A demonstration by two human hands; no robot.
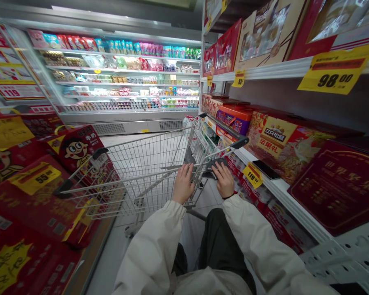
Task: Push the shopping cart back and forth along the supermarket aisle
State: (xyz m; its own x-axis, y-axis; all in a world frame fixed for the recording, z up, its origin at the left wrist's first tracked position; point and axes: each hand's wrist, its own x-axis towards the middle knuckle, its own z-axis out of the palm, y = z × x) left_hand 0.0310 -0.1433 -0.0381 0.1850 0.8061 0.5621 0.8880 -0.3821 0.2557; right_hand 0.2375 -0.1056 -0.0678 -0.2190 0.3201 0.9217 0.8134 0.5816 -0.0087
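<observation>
A wire shopping cart (141,180) stands sideways in front of me, its dark handle (227,130) toward the right shelf. My left hand (183,184) lies over the near side of the cart by its wire frame, fingers stretched out and nothing seen in them. At the handle end, my right hand (224,180) has its fingers over a small dark grey item (209,174), which looks soft. Its kind is unclear, and my right thumb is hidden. Nearby on the shelf edge rests a black phone (266,169), beside a yellow price tag (252,175).
Red gift boxes (279,141) line the right shelf (295,200). Stacked red milk cartons (76,149) crowd the left, close to the cart's far end. A lit refrigerated case (126,119) spans the back. White floor tiles (113,246) show between the displays.
</observation>
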